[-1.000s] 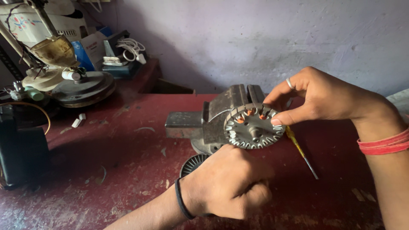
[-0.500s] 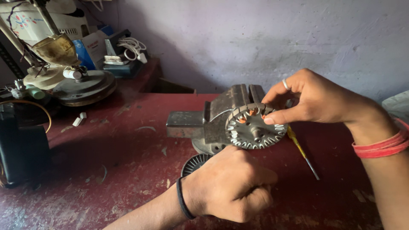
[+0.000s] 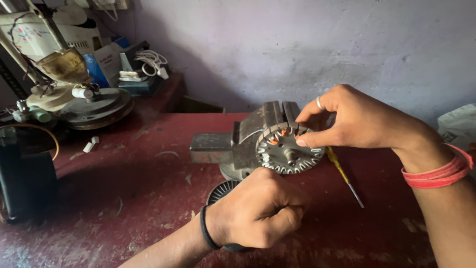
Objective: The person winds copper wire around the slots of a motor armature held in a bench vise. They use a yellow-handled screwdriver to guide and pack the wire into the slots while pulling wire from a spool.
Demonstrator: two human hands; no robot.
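Since the earlier frames, little has shifted: the right hand (image 3: 357, 119) is still pinched at the upper right rim of the fan stator (image 3: 289, 149), thumb and forefinger closed on what seems to be a copper winding, though the grip point is small. The stator is clamped face-on in a bench vise (image 3: 248, 136) at centre frame, directly left of that hand, which is nearer it. The left hand (image 3: 258, 211) is fisted below, apparently on the vise handle. A yellow screwdriver (image 3: 342, 173) lies slanted on the red bench (image 3: 124, 168). Fan parts (image 3: 94, 106) are stacked at upper left, before a pale wall.
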